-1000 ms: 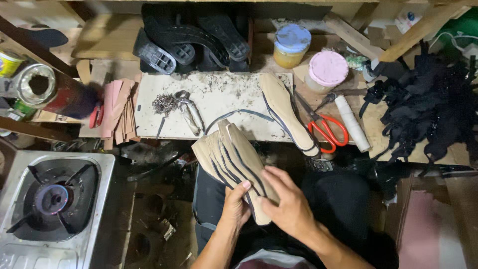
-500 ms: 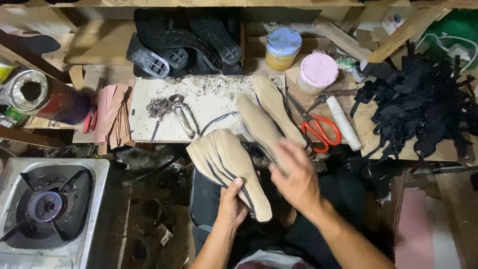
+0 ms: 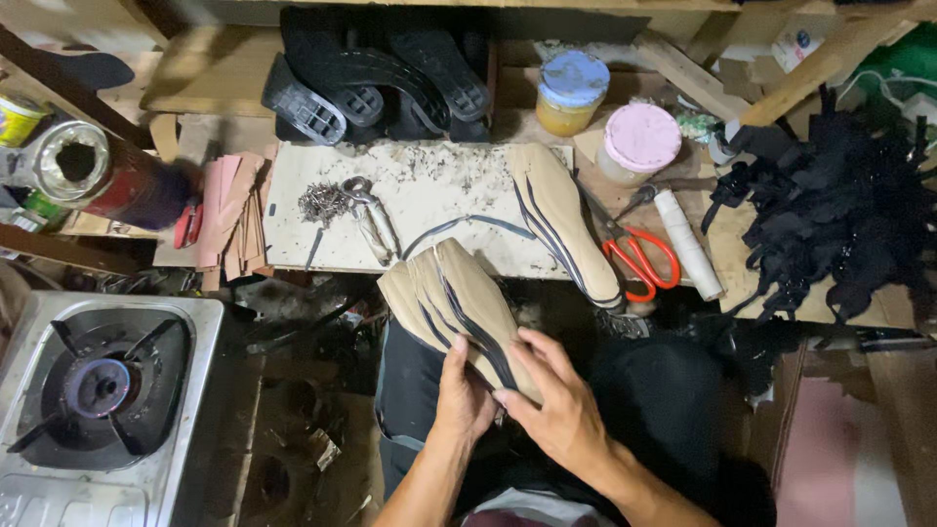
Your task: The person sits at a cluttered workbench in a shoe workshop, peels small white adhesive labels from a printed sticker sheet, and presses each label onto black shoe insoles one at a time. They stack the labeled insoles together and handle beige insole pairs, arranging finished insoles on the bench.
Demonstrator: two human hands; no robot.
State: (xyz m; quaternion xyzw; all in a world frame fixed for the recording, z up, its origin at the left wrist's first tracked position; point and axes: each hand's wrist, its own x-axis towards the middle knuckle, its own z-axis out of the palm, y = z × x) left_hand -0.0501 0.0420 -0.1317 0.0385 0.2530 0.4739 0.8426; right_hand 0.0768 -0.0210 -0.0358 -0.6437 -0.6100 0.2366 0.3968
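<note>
left hand [image 3: 467, 395], right hand [image 3: 556, 410], fanned tan insoles [image 3: 454, 298]

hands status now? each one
Left hand: closed on the fanned stack of tan insoles.
Right hand: fingers laid on the same stack, grip cannot be told.

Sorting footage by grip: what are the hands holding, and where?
Both the left hand and the right hand grip a fanned stack of tan insoles at its near, lower end.
</note>
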